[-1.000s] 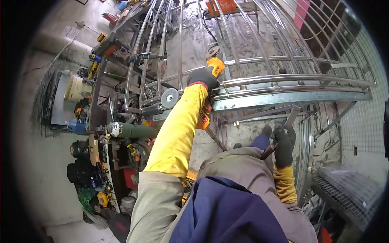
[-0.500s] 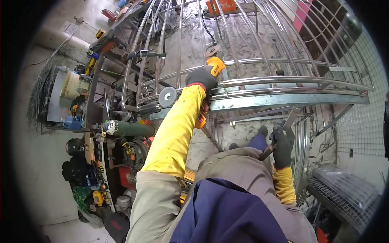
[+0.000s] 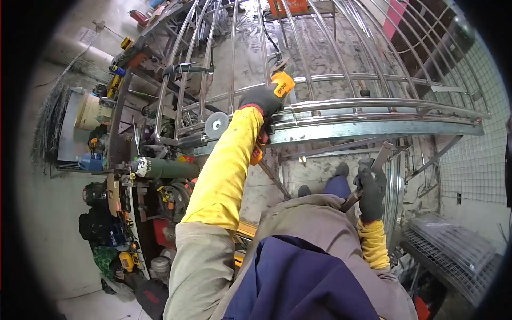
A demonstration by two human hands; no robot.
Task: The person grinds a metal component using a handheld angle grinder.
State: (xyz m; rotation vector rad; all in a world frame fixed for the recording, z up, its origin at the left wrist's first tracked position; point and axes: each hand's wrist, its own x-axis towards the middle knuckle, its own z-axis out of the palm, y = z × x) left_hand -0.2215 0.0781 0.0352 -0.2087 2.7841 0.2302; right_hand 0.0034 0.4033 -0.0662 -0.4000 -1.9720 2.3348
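My left hand (image 3: 261,100), in a dark glove, is wrapped round an orange and black angle grinder (image 3: 282,84) at the front rail of a shiny metal grille (image 3: 341,108). The grinder's disc end points away from me, between the bars. My right hand (image 3: 372,193), also gloved, grips a flat metal bar (image 3: 382,156) near my thigh. A loose grinding disc (image 3: 217,125) rests at the grille's left front corner. Under the front rail runs a grey steel beam (image 3: 368,130).
A green gas cylinder (image 3: 170,168) lies at the left, near a cluttered tool shelf (image 3: 125,213). An orange crate (image 3: 288,6) stands beyond the grille. Wire mesh panels (image 3: 448,250) are stacked at the lower right. A clamp (image 3: 186,69) sits on the left bars.
The view has shifted slightly, so the grille and shelf appear a little further left. My left hand and the grinder have moved slightly left in view. Both grips look unchanged.
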